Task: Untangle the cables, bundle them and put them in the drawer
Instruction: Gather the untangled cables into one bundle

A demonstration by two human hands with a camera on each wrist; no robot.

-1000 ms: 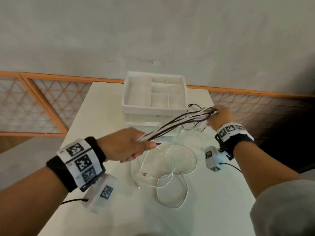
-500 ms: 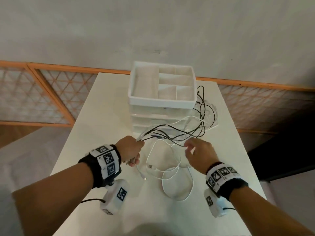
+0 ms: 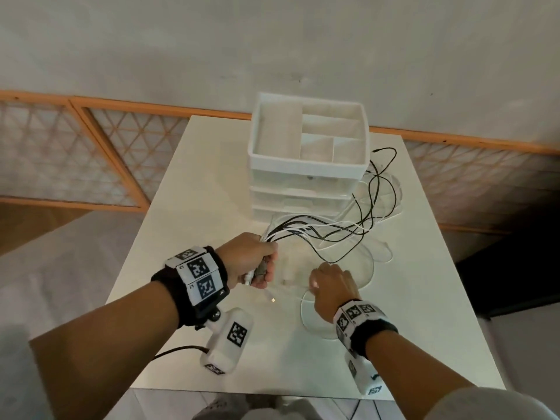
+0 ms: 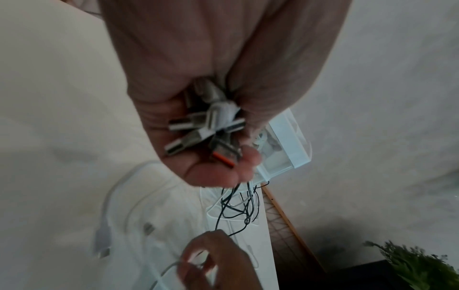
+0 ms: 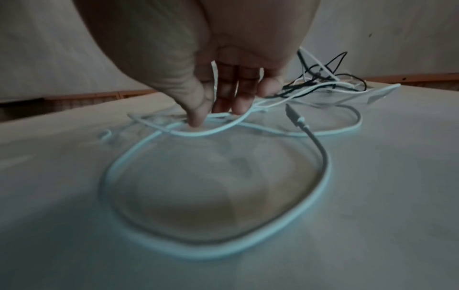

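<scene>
My left hand (image 3: 251,259) grips a bundle of black and white cables (image 3: 318,230) by their ends; several USB plugs (image 4: 203,125) stick out of the fist (image 4: 198,157). The strands trail right and lie slack beside the white drawer unit (image 3: 300,201). My right hand (image 3: 330,283) is down on the table, thumb and fingers (image 5: 236,102) pinching a loose white cable (image 5: 109,176) that lies in wide loops (image 3: 315,328). The same hand (image 4: 218,261) shows low in the left wrist view.
The drawer unit carries an open divided tray (image 3: 254,153) on top; its drawers look closed. It stands at the back of a white table (image 3: 188,207). A wall and an orange-framed lattice panel (image 3: 75,153) lie behind. A plant (image 4: 422,264) stands off the table's right side.
My right hand let go of the bundle's far end and dropped to the white cable on the table. The released strands fell slack beside the drawer unit. The left hand kept its grip.
</scene>
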